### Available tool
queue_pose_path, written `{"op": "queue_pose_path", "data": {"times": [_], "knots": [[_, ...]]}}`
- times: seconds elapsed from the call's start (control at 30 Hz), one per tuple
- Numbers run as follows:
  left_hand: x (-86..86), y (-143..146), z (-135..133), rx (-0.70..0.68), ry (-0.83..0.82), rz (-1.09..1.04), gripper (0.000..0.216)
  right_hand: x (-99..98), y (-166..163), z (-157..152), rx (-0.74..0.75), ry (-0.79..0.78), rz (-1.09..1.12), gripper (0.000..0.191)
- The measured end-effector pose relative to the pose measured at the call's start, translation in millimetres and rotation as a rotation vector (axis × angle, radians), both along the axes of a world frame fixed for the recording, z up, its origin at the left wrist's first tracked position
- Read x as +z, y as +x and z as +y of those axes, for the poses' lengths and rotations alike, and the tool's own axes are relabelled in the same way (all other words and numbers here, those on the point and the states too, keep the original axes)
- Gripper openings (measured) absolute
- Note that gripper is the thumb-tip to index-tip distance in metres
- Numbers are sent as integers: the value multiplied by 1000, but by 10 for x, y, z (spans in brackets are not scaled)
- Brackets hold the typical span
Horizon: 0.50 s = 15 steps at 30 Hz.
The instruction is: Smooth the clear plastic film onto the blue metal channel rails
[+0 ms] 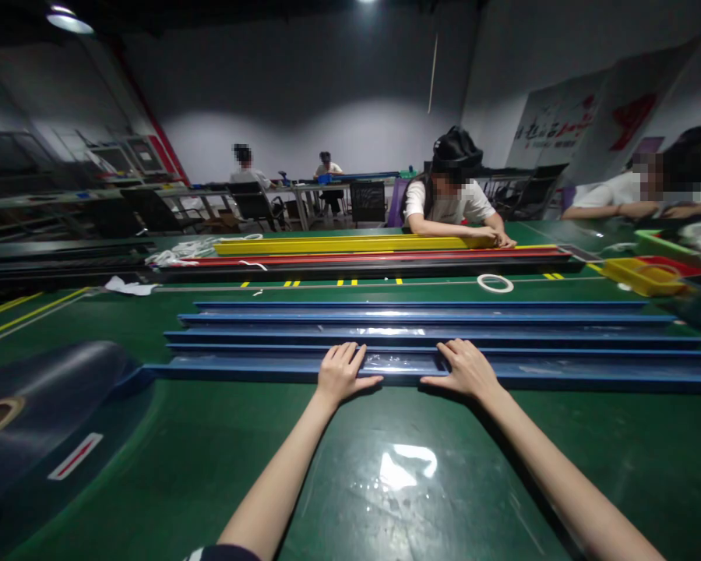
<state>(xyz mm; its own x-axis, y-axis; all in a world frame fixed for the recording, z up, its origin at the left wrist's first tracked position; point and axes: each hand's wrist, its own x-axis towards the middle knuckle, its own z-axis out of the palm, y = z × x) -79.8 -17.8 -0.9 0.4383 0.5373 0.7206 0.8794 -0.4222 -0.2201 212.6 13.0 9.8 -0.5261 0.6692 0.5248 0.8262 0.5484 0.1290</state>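
Several long blue channel strips (432, 336) lie side by side across the green table (385, 475). My left hand (342, 372) rests flat on the nearest blue strip, fingers stretched forward and thumb out to the right. My right hand (466, 368) lies flat on the same strip a little to the right, fingers forward and thumb pointing left. Between the two hands a clear film (397, 361) shines on the strip. Neither hand grips anything.
A dark blue roll (47, 405) lies at the near left. Yellow, red and black strips (356, 251) lie further back, where a person in a white shirt (449, 204) works. A white ring (494, 283) and a yellow tray (642, 275) sit at the right. More people sit behind.
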Motion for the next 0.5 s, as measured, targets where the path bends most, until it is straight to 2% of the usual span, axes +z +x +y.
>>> {"op": "queue_pose_path", "data": {"times": [0.1, 0.2, 0.4, 0.5], "knots": [[17, -26, -3, 1, -17, -26, 50, -7, -35, -1, 4, -18, 21, 77], [30, -29, 30, 105, -52, -104, 42, 6, -65, 0, 5, -39, 38, 77], [52, -74, 174, 220, -153, -141, 43, -8, -211, 17, 89, -17, 69, 58], [56, -102, 240, 248, -171, -137, 45, -27, -275, 67, 52, -45, 61, 66]]}}
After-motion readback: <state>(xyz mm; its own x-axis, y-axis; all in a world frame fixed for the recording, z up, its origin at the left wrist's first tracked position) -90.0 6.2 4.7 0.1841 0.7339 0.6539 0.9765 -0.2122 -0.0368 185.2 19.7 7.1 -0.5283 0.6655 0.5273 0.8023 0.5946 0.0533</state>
